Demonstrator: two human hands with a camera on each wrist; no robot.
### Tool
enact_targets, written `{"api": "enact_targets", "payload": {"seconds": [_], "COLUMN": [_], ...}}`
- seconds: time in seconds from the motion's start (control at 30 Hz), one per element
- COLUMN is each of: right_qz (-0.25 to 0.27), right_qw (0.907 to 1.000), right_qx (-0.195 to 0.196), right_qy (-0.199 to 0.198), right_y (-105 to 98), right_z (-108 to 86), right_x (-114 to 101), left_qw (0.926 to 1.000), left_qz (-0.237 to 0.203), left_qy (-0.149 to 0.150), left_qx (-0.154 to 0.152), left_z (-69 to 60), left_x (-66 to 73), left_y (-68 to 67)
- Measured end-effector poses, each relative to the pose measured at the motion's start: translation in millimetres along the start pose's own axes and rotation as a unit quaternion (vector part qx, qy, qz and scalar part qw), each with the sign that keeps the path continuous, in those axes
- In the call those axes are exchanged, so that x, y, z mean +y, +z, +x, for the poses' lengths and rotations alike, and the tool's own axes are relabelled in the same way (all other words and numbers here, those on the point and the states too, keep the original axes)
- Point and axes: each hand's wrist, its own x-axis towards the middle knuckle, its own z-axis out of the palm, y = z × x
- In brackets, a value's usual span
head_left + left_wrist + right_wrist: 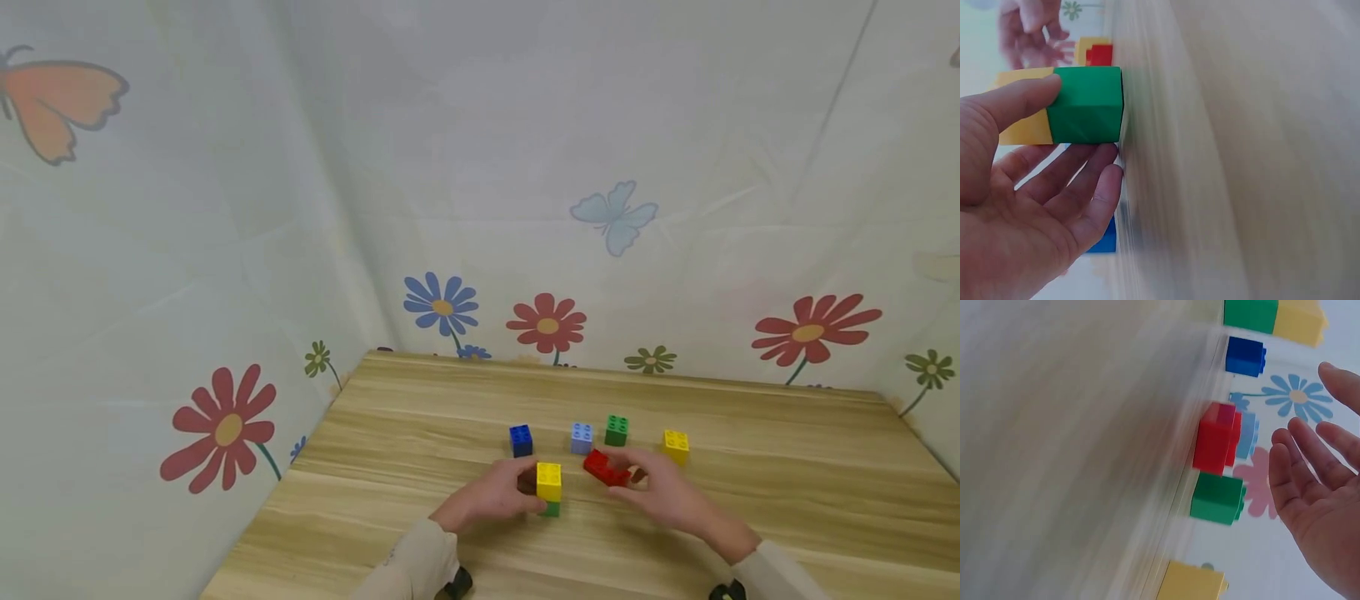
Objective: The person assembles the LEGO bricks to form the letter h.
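The yellow block (549,477) sits on the green block (552,508), upon the counter (787,475); the left hand (501,492) holds this pair. The right hand (663,492) is wide, holding nothing, near the red block (600,468). Behind stand the blue block (521,442), pale-blue block (582,438) and second green block (617,431).

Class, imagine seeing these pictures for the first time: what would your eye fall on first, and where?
Probably the red block, vivid on the wooden table near the right hand. Next comes the yellow block stacked on a green block, gripped by the left hand. Behind the table, a large red flower decorates the pale backdrop.
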Motion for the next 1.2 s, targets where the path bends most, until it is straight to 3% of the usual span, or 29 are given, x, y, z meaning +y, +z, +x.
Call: {"api": "enact_targets", "payload": {"seconds": [0.27, 0.47, 0.73, 0.93, 1.2], "right_qz": [-0.008, -0.033, -0.039, -0.057, -0.072], "right_qw": [0.9993, 0.9965, 0.9953, 0.9928, 0.9919], "right_qx": [0.033, 0.077, 0.086, 0.104, 0.091], "right_qy": [0.015, -0.006, 0.017, 0.021, 0.051], "right_y": [-16.4, -31.2, -44.8, -51.7, -63.5], "right_z": [-10.2, -15.9, -23.3, -28.6, -33.7], "right_x": [12.3, 18.7, 27.7, 32.0, 36.4], "left_qw": [0.9993, 0.9978, 0.9953, 0.9945, 0.9927], "left_qz": [0.001, -0.008, -0.007, -0.015, -0.028], "left_qy": [-0.012, -0.012, -0.019, -0.021, -0.035], "left_qx": [0.036, 0.065, 0.095, 0.101, 0.112], "left_z": [-20.3, -30.2, -35.0, -34.1, -31.0], "left_x": [-23.4, -39.5, -62.1, -70.5, -79.2], "left_y": [-26.9, -50.0, -72.3, -82.4, -94.1]}}
